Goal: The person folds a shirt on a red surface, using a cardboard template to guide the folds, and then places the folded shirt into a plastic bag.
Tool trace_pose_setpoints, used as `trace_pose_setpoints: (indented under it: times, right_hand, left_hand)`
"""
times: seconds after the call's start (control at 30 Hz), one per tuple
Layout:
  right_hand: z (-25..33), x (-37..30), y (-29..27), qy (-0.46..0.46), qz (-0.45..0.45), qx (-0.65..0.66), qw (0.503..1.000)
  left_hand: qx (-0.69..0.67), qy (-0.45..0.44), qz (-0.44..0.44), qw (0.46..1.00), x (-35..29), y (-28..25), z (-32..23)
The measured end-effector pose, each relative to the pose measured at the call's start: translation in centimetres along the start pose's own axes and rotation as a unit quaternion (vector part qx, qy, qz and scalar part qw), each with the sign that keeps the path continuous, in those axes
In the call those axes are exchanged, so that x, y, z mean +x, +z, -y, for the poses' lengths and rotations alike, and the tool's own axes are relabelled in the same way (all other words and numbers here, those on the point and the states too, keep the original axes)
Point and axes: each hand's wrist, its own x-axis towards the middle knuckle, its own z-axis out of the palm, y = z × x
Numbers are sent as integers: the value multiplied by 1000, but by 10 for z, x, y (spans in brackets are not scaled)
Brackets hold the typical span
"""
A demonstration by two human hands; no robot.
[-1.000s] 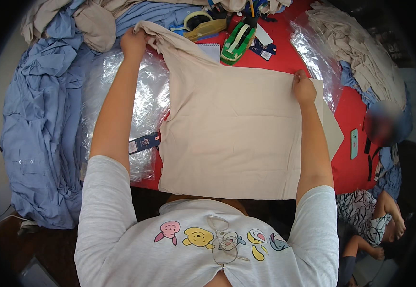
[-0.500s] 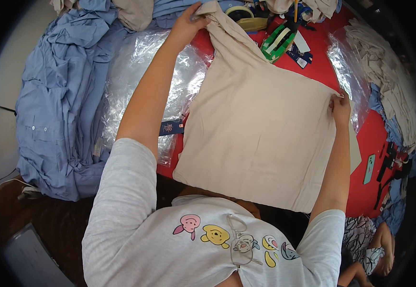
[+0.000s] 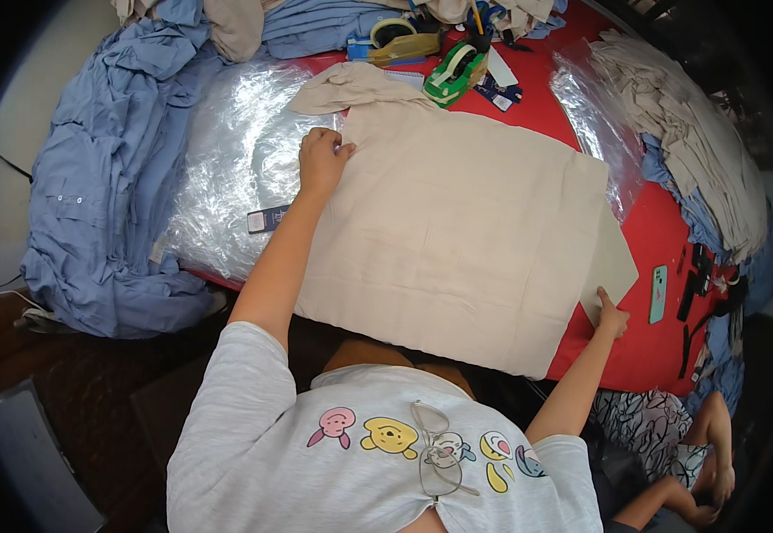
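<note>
Left fingers [image 3: 328,137] at faintly creased beige cloth [image 3: 444,231], right fingers [image 3: 602,299] on pale pointed board [image 3: 614,258], grips unclear

No legible lettering, 1 dark-blue hang tag [image 3: 274,218] with white label [image 3: 256,222] on clear plastic [image 3: 218,151], similar tags [image 3: 493,88] beside green tape dispenser [image 3: 454,80]

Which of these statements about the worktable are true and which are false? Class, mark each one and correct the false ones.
1. The left hand is at the left edge of the beige garment. True.
2. The right hand is on the tape dispenser. False: the right hand is at the pale card.
3. A phone lies on the red tabletop. True.
4. The tape dispenser is yellow. False: the tape dispenser is green.
5. Blue garments are piled left of the beige one. True.
</note>
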Motion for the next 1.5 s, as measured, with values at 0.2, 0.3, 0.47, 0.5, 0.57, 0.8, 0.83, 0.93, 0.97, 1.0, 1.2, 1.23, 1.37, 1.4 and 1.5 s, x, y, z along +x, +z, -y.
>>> trace_pose_setpoints:
  times: [0.2, 0.3, 0.47, 0.5, 0.57, 0.8, 0.83, 0.93, 0.97, 1.0, 1.2, 1.23, 1.37, 1.4, 1.5]
  right_hand:
    - [-35, 73, 13, -42, 90, 197, 975]
    - [-49, 86, 12, -86, 147, 309, 936]
    - [-107, 101, -35, -215, 67, 495, 839]
    - [-123, 107, -49, -232, 64, 557, 795]
    - [-120, 84, -69, -212, 107, 639, 732]
    - [-113, 26, -28, -163, 326, 710, 602]
    - [-98, 8, -8, -155, 347, 692, 614]
    - [-6, -95, 30, -81, 456, 646, 606]
    - [22, -121, 36, -96, 499, 639, 578]
    - [50, -143, 45, -92, 511, 639, 568]
    - [146, -198, 80, -103, 413, 653, 626]
    - [151, -201, 83, -105, 407, 659, 624]
    - [160, -206, 88, -117, 383, 674, 622]
    - [161, -206, 89, -120, 378, 674, 623]
    - [153, -189, 88, -94, 360, 657, 656]
  left_hand:
    - [-104, -132, -141, 976, 22, 0, -20]
    - [-55, -142, 12, 988, 33, -17, 0]
    - [-90, -113, 45, 989, 39, -31, 33]
    - [-97, -97, 38, 990, 39, -33, 38]
    - [-90, -75, 11, 993, 34, -41, 59]
    - [-156, -177, 84, 968, 61, -11, 2]
    - [-197, -185, 66, 960, 71, 0, -4]
    - [-280, -73, -78, 954, 107, 33, 30]
    - [-259, -33, -88, 961, 115, 46, 30]
    - [-235, 7, -102, 967, 124, 54, 29]
    - [-172, -6, -54, 984, 179, 45, -13]
    - [-190, 3, -65, 980, 189, 42, -7]
    - [-157, 33, 21, 987, 199, 23, 14]
    - [-160, 36, 31, 986, 195, 19, 16]
    - [-191, -23, 25, 981, 160, -4, -7]
